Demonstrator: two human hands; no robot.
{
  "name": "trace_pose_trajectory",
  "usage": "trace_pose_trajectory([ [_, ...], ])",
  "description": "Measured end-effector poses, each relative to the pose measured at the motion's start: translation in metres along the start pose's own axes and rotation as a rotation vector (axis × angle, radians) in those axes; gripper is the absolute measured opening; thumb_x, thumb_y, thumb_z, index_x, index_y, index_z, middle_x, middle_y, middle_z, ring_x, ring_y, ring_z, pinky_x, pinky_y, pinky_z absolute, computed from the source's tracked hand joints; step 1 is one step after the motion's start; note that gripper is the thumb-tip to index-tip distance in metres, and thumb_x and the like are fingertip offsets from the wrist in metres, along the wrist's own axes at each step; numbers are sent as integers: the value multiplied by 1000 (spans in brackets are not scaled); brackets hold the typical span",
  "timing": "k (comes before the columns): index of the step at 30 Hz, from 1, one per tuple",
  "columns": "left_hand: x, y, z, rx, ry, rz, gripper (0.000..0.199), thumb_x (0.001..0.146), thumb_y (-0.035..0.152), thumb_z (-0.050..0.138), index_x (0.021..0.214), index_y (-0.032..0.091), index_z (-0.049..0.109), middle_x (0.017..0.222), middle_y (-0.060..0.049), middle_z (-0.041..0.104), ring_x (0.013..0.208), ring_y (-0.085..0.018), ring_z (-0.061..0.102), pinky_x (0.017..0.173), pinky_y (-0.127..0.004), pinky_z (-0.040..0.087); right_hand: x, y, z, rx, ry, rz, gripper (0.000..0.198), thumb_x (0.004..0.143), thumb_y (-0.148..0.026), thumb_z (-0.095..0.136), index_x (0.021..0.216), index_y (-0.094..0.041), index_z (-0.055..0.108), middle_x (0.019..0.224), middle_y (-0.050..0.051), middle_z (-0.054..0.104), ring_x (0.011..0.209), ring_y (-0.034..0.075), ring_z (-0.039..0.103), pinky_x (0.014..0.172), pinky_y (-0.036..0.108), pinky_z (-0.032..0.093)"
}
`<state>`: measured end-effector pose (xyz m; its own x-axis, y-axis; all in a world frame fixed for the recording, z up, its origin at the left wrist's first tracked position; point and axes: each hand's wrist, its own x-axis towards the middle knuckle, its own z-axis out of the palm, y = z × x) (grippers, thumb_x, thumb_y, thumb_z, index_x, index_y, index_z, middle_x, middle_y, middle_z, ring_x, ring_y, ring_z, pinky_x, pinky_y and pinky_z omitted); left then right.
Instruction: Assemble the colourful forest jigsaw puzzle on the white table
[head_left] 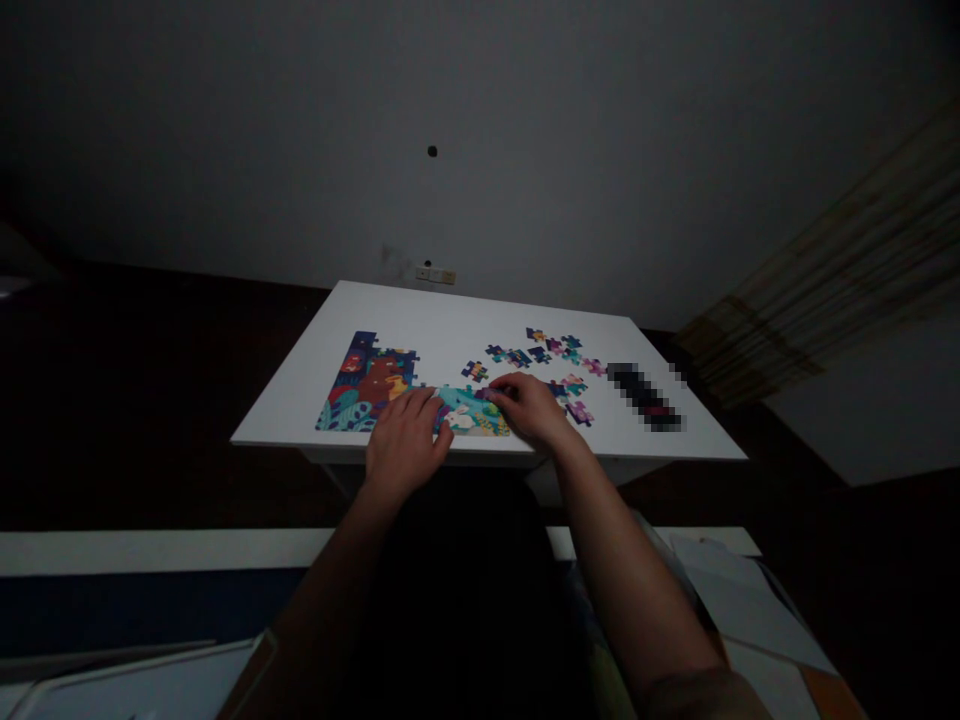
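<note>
A partly joined jigsaw puzzle (375, 385) lies along the near left side of the white table, showing a brown bear, leaves and a white rabbit. My left hand (409, 430) rests palm down on its lower middle, fingers stretched out. At the puzzle's right end, my right hand (529, 405) pinches a purple puzzle piece (491, 394) between thumb and fingers, at the upper right edge of the joined part. Part of that piece is hidden by the fingers. A loose dark piece (475, 371) with yellow lies just beyond it.
Several loose puzzle pieces (555, 346) are scattered over the right half of the white table (292, 400). A dark, pixelated object (643, 396) lies at the table's right. Behind stands a grey wall (525, 200) with a socket plate (436, 275). Papers (742, 590) are at lower right.
</note>
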<state>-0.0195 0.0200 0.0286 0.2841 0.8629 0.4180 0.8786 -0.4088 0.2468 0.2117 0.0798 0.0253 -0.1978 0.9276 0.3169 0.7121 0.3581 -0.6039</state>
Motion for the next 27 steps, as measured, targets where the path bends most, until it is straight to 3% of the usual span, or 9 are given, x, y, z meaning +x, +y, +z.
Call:
trace_pose_trajectory([
  [5, 0, 1, 0, 10, 8, -9, 32, 92, 29, 43, 120, 20, 56, 131, -9, 55, 125, -26, 45, 106, -44, 36, -1, -1, -2, -143, -25, -94, 13, 84, -34, 64, 92, -28, 73, 95, 6, 68, 92, 23, 60, 84, 39, 44],
  [10, 1, 0, 1, 6, -1, -6, 33, 92, 30, 43, 121, 20, 56, 131, -9, 55, 124, -26, 46, 106, -45, 36, -12, -8, -5, -240, 9, -130, 18, 90, -29, 55, 97, -29, 72, 100, 5, 68, 95, 24, 58, 86, 41, 43],
  [14, 2, -2, 3, 12, -8, -1, 32, 92, 30, 44, 119, 20, 56, 131, -10, 55, 124, -27, 46, 105, -45, 37, -29, -6, -17, -271, 150, -101, 27, 94, -26, 45, 111, -26, 65, 108, 6, 67, 102, 26, 55, 90, 44, 41],
  [18, 3, -3, 4, 14, -4, 11, 32, 91, 30, 45, 119, 21, 56, 131, -10, 55, 124, -27, 47, 104, -46, 38, -51, 12, -31, -297, 273, -53, 28, 91, -20, 45, 112, -23, 63, 107, 7, 66, 105, 27, 53, 94, 46, 40],
  [22, 3, -4, 5, 18, -12, 19, 32, 90, 30, 46, 120, 21, 56, 132, -10, 55, 123, -28, 48, 103, -47, 39, -67, 27, -35, -238, 374, -16, 26, 88, -17, 45, 104, -22, 65, 100, 6, 67, 101, 26, 54, 91, 44, 42],
  [27, 5, -3, 3, 25, -18, 11, 33, 88, 29, 49, 120, 23, 57, 132, -9, 55, 123, -29, 49, 103, -49, 40, -71, 28, -38, -2, 493, 76, 24, 89, -24, 45, 99, -23, 66, 94, 4, 66, 98, 24, 56, 88, 41, 44],
])
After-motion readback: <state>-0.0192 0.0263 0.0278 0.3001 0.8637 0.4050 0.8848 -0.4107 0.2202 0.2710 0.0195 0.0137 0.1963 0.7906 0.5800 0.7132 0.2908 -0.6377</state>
